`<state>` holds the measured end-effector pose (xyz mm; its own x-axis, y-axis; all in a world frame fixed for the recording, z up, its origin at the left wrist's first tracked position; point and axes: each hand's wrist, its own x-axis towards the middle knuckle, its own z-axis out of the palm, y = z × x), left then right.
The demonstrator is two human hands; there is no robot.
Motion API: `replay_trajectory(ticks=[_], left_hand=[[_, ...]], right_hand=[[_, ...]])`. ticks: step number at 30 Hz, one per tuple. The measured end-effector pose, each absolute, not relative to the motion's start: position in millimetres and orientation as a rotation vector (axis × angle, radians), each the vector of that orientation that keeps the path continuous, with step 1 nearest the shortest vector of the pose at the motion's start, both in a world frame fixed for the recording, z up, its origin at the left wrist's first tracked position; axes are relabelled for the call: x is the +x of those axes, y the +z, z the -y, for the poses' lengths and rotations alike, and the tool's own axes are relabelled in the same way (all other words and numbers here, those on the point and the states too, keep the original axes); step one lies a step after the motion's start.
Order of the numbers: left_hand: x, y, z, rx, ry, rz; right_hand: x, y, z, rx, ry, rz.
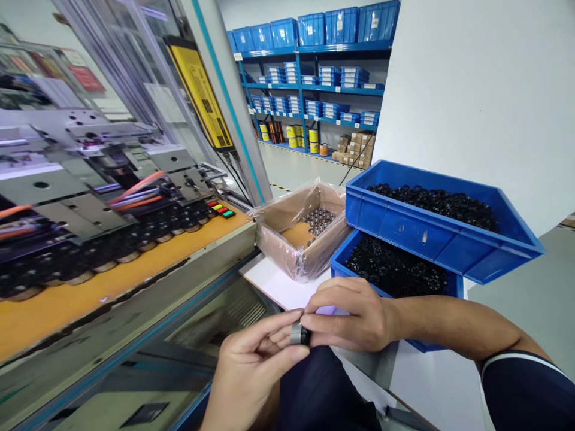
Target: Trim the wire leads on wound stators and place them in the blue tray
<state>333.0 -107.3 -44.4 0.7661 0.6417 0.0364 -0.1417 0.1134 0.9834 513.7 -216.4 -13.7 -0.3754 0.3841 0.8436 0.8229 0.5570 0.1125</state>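
Between my two hands, above my lap, is a small ring-shaped part (296,333) with a grey metal body and a black end. My left hand (258,359) grips it by the grey side, thumb below and fingers above. The fingers of my right hand (348,314) close on its black end, a piece like a black plastic ring. Just beyond my right hand stands a lower blue bin (338,268) holding many black plastic rings (381,263). An upper blue bin (422,230) sits skewed on top of it, with more black rings (435,203) inside.
A plastic-lined cardboard box (281,251) with small metal parts stands behind my hands on a white table (274,284). To the left is a machine with an orange work surface (148,263), a row of dark fixtures and coloured buttons (221,209). Blue shelves (314,51) line the back.
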Motion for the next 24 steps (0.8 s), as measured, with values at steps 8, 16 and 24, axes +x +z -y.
replay_trajectory(ticks=[8,16,24], left_hand=[[329.4,-41.1,106.1,1.316,0.517,-0.433],[347.8,-48.5,145.3,1.071,0.863,-0.449],[341.4,-41.7,130.8,1.5,1.082,-0.084]], right_hand=[[512.0,-13.1,219.5,-0.962,-0.846,2.046],[509.7,-8.2,226.3,-1.009,-0.787,2.093],[494.6,-11.0,242.2,-1.097,-0.29,1.958]])
